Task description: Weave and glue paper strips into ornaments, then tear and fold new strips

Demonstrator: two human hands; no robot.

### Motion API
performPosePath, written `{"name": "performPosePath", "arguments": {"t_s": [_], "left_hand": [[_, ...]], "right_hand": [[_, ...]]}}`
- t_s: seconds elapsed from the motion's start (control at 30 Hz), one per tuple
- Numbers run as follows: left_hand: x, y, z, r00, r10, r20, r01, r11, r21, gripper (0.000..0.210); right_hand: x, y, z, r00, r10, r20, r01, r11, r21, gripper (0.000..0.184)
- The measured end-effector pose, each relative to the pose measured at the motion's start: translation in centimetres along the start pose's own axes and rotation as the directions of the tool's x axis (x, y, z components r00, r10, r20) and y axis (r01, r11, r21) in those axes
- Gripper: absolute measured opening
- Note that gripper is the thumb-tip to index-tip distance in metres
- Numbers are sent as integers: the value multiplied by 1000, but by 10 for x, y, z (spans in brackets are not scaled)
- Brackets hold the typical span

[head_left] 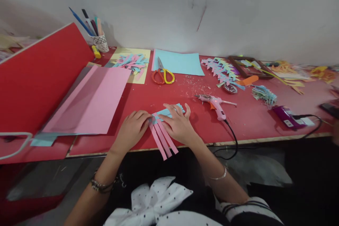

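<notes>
Left hand (133, 127): holds pink paper strips (157, 138)
Right hand (178, 123): spread over blue strips (162, 112)
Scissors (162, 70): twelve o'clock from strips
Glue gun (218, 106): two o'clock

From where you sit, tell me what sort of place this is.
Probably a paper-craft workspace: pink paper strips are being handled, while a glue gun and scissors lie on the red table.
</notes>
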State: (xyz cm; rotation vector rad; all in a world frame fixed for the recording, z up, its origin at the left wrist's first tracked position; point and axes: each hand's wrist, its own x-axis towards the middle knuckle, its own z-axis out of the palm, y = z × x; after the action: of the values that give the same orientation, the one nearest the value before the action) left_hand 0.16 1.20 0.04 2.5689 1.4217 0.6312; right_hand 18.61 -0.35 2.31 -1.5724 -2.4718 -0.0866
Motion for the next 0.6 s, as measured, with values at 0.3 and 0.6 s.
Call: {"name": "performPosePath", "arguments": {"t_s": [0.3, 0.6], "left_hand": [[0, 1, 0, 1000, -12, -6, 12, 1000, 4, 26], [0, 3, -1, 999, -32, 10, 32, 999, -3, 25]], "right_hand": [[-2, -2, 2, 1000, -20, 9, 20, 999, -42, 34], [-4, 1, 3, 1000, 9, 8, -9, 999, -35, 32]]}}
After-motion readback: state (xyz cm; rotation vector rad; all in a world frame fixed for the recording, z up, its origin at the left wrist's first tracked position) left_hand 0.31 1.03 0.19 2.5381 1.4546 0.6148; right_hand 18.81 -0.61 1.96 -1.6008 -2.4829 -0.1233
